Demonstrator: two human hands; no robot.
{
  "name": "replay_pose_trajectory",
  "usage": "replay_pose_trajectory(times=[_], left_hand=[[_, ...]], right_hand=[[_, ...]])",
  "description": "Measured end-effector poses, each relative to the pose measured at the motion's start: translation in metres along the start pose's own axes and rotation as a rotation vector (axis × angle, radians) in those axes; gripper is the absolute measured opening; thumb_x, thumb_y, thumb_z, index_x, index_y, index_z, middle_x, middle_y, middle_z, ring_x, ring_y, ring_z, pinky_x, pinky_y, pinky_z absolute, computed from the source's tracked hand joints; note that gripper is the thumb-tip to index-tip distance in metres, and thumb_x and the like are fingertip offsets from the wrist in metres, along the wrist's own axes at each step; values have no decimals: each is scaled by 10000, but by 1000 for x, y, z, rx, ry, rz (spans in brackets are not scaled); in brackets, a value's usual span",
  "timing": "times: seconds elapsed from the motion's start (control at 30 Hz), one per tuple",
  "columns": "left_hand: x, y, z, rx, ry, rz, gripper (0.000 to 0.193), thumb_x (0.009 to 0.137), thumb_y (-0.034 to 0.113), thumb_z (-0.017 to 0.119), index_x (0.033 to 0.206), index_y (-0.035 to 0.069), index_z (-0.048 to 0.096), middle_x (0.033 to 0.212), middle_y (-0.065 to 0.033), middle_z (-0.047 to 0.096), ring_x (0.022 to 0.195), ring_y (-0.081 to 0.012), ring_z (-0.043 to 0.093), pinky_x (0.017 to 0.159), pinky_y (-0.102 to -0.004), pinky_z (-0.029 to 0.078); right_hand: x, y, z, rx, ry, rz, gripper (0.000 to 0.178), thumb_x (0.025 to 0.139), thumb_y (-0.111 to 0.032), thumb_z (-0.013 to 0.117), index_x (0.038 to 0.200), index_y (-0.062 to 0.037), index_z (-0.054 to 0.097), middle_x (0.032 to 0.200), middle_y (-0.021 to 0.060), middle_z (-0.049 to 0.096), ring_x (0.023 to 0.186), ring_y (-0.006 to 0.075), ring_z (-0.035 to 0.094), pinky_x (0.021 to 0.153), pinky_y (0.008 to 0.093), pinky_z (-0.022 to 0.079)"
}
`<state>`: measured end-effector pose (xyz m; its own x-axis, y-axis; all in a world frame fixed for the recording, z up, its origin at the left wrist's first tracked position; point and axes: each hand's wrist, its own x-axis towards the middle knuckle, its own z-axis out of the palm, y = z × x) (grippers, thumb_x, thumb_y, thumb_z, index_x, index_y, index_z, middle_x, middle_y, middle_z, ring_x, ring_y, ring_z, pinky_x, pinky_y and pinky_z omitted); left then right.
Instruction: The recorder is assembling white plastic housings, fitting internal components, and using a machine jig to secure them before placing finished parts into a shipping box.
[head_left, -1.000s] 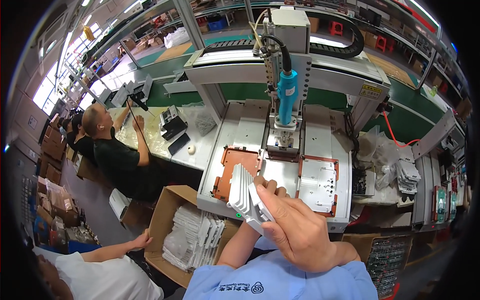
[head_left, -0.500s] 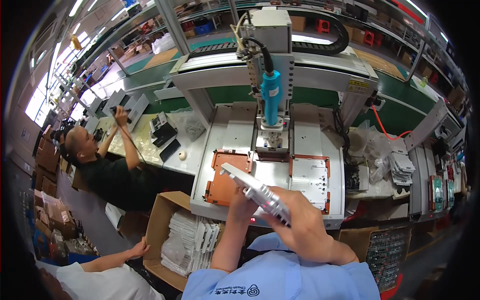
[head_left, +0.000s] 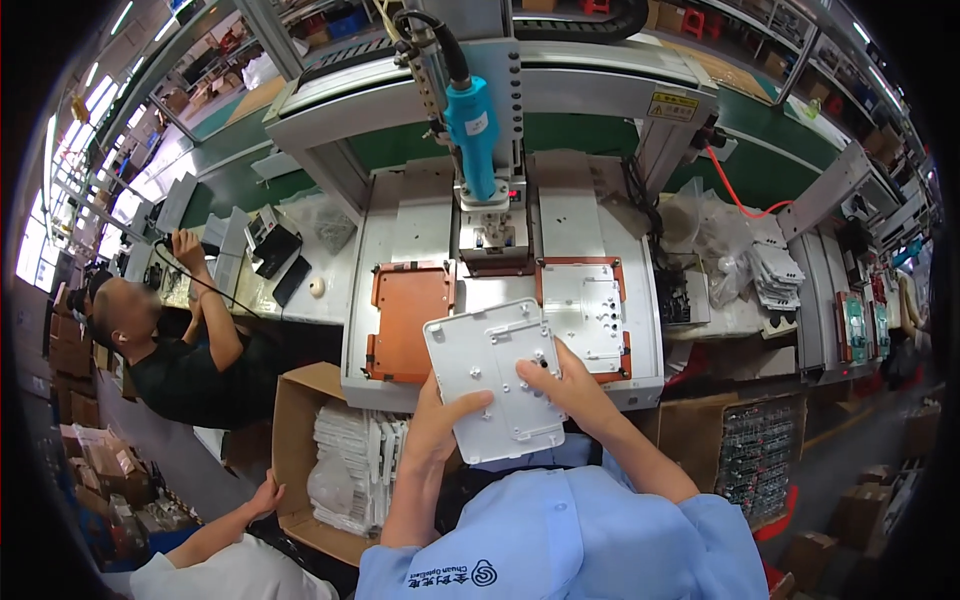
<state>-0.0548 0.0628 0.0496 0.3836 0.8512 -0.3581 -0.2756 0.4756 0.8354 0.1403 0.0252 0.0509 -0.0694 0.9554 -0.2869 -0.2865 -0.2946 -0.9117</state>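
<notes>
A white plastic panel (head_left: 500,410) is held up in front of me, its face with ribs, posts and small holes turned toward me. My left hand (head_left: 440,418) grips its left edge, the thumb lying over the face. On the right side my right hand (head_left: 572,385) closes on the edge with its thumb pressed on the face near a dark hole. Beyond the panel stands a bench machine with a blue electric screwdriver (head_left: 470,130). An orange fixture (head_left: 410,320) on its left bed is bare. The right orange fixture (head_left: 620,350) carries another white panel (head_left: 580,310).
At my lower left a cardboard box (head_left: 298,425) holds several stacked white panels. Another person's hand (head_left: 268,495) touches that box. A co-worker (head_left: 175,350) stands farther left. To the right are plastic bags (head_left: 725,255), stacked white parts (head_left: 775,275) and a box of dark parts (head_left: 690,430).
The panel was seen nearly edge-on and tilted; now its ribbed face is turned toward me. My hands have moved to opposite sides of it. The view has shifted a little to the right.
</notes>
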Motion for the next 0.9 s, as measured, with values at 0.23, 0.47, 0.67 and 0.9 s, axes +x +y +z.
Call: replay_pose_trajectory(times=[0.23,0.47,0.67,0.9], left_hand=[[-5,-18,-58,12,78,-117,681,668,-6,756,1272,-22,443,1167,-122,574,1053,-207,579,882,-328,482],[48,18,-116,125,8,-25,656,664,-8,752,1250,-30,460,1099,-122,611,980,-206,616,864,-334,494],[119,42,-152,284,18,-92,633,670,-9,748,1238,-36,470,1081,-133,615,966,-215,621,841,-344,508],[141,36,-161,235,-46,-125,652,669,-15,749,1255,-28,464,1098,-134,609,976,-231,620,854,-345,504]], right_hand=[[10,61,0,-65,-105,148,343,922,-300,603,1031,23,567,850,33,606,849,59,539,726,225,447],[81,75,26,86,-153,166,332,900,-276,630,1055,15,597,960,65,625,861,97,559,753,244,456],[150,88,32,61,-36,61,273,867,-210,673,1023,5,606,901,55,660,798,107,613,685,238,498],[172,107,33,44,79,87,293,849,-209,694,1002,28,617,912,75,656,791,129,619,684,249,515]])
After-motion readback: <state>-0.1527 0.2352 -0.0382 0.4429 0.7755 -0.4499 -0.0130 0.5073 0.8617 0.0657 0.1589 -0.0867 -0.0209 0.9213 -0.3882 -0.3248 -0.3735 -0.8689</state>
